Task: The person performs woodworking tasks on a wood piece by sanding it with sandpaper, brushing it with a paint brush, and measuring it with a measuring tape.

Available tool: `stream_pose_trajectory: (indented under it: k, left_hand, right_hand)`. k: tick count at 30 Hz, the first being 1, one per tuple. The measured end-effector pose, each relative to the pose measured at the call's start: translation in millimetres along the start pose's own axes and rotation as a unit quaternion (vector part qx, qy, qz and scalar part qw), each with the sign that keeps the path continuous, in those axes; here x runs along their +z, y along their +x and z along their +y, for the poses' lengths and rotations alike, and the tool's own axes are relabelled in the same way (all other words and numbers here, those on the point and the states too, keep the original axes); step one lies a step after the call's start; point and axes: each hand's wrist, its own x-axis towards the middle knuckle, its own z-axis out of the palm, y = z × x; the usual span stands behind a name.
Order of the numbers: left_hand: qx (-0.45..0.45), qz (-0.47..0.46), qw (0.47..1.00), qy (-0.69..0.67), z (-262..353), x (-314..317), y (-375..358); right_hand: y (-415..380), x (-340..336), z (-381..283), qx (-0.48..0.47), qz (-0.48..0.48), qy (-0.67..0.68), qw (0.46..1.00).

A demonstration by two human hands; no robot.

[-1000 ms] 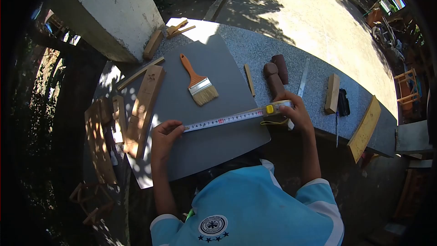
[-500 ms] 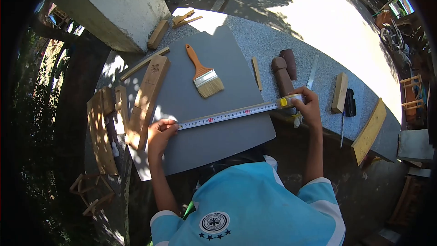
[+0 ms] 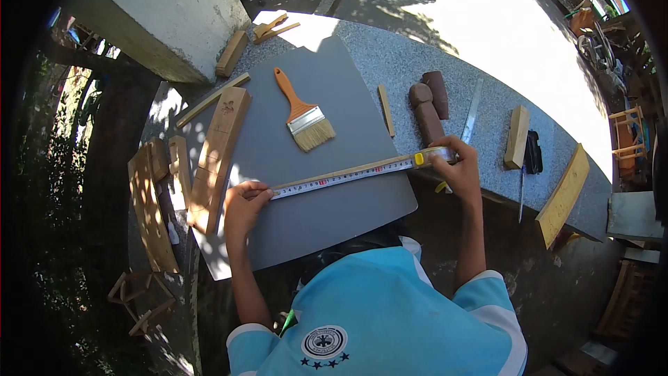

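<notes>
A tape measure point(image 3: 419, 159) is stretched across the grey board point(image 3: 327, 219), its white blade running nearly level and rising slightly to the right. My left hand point(image 3: 243, 210) pinches the blade's free end near the board's left side. At the other end, my right hand point(image 3: 460, 173) is closed around the case with its yellow button, just past the board's right edge. Along the blade's upper edge lies a thin wooden strip point(image 3: 355, 169). A wide paintbrush point(image 3: 300, 110) with an orange handle rests on the board beyond the blade.
Left of the board are a thick marked wooden block point(image 3: 221, 146) and a curved wooden piece point(image 3: 149, 202). Two brown cylindrical pieces point(image 3: 426, 115), a metal ruler point(image 3: 473, 110), a wood block point(image 3: 516, 138) and a yellowish board point(image 3: 562, 196) lie rightward on the speckled tabletop point(image 3: 383, 49). A pillar point(image 3: 167, 14) stands far left.
My right hand and the case have moved a little left, and less blade shows between my hands. My left hand keeps its pinch. The whole view has shifted slightly.
</notes>
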Motion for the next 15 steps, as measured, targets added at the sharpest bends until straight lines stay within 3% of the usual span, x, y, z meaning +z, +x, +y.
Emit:
stream_pose_trajectory:
  k: [4,10,12,15]
  left_hand:
    - [-0.004,0.001,1.0,-0.002,-2.3,-0.3,1.5]
    - [-0.02,0.049,0.998,0.04,-11.9,-22.2,13.6]
    - [0.028,0.018,0.999,0.017,-28.0,-39.3,20.0]
    - [0.007,-0.027,1.0,0.003,-26.2,-47.4,20.1]
  right_hand:
    - [0.9,2.0,-5.8,0.006,0.003,-0.019,1.0]
    - [4.8,19.1,-12.9,0.008,-0.095,0.012,0.995]
    - [1.4,25.0,-9.1,0.012,-0.108,0.026,0.994]
    - [0.3,30.5,-7.6,0.035,-0.114,0.045,0.992]
